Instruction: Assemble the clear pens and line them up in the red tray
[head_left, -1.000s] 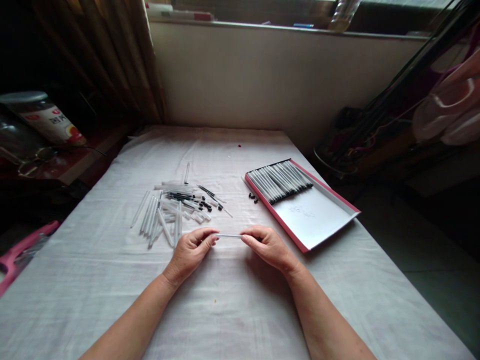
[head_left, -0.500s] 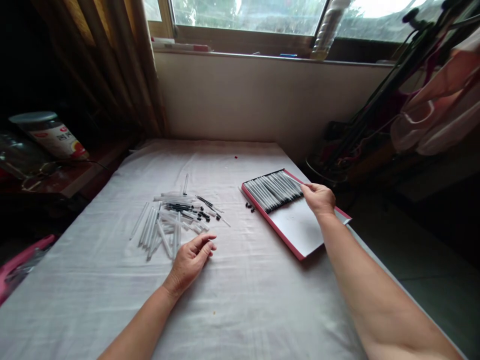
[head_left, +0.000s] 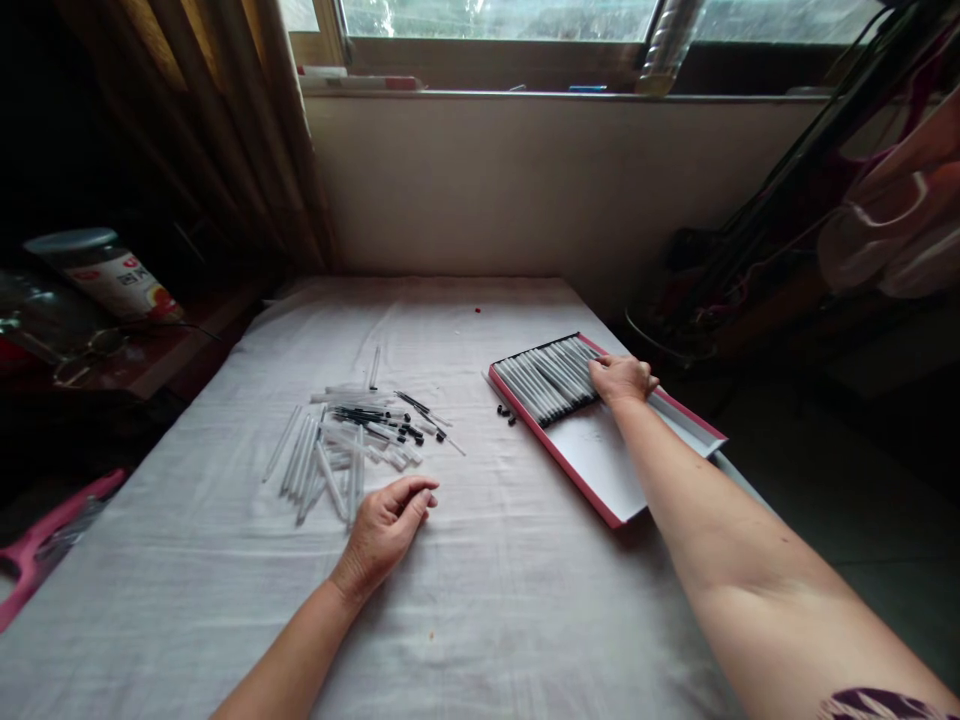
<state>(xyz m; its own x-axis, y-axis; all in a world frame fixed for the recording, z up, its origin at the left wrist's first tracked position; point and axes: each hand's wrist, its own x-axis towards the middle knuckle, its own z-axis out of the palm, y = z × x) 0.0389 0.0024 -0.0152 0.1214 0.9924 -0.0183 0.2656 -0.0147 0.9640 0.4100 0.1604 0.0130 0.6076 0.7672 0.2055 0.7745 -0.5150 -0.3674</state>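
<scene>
My right hand (head_left: pixel 622 378) reaches over the shallow red-edged box (head_left: pixel 577 465) and pinches the pen at the right end of a row. In that row, clear-barrelled pens (head_left: pixel 551 378) with black ends lie side by side across the far part of the box. My left hand (head_left: pixel 391 520) rests on the cloth, fingers loosely curled with a gap by the thumb, nothing visible in them. Just beyond it is a loose pile of clear pen barrels (head_left: pixel 304 455), black-tipped refills (head_left: pixel 364 415) and small black caps (head_left: pixel 409 433).
A few black caps (head_left: pixel 506 412) lie left of the box, and a tiny red piece (head_left: pixel 478 310) farther back on the white cloth (head_left: pixel 480 620). A labelled jar (head_left: pixel 112 275) and glasses (head_left: pixel 97 350) stand at left. Pink-handled scissors (head_left: pixel 45 540) show at the left edge.
My right hand has moved slightly left and farther in over the row's right end. My left hand stays almost still. The view has shifted a little.
</scene>
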